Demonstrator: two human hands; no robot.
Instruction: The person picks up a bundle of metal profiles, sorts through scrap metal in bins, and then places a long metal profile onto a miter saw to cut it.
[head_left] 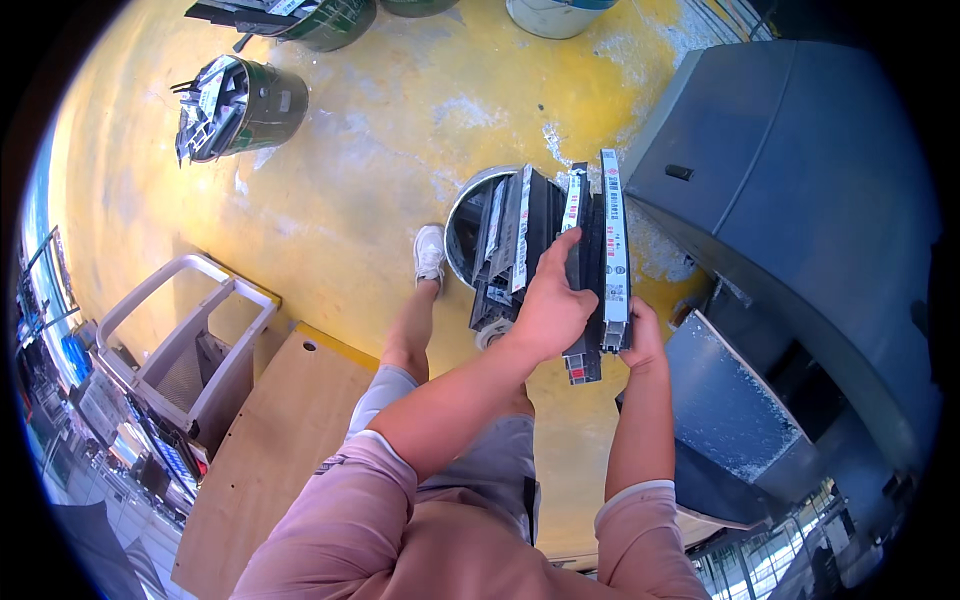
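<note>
Between my two hands is a bundle of dark frame-profile offcuts (590, 275), a few long bars side by side, some with white printed film; their hollow cut ends face me. My left hand (555, 312) presses on the bundle's left side, index finger stretched along it and thumb bent over. At the near right end, my right hand (643, 338) is closed round the bar with the white film strip (614, 230); its fingertips are partly hidden. Just left of the bundle stands a round bucket (453, 240) packed with more dark profile pieces (505, 235).
A large grey machine (735, 150) rises on the right, with a metal chute (735, 400) below it. Another bucket of offcuts (278, 105) stands far left, more buckets behind. A plastic chair (190, 350) and a wooden board (280, 450) are at my left. Shavings lie on the yellow floor (400, 130).
</note>
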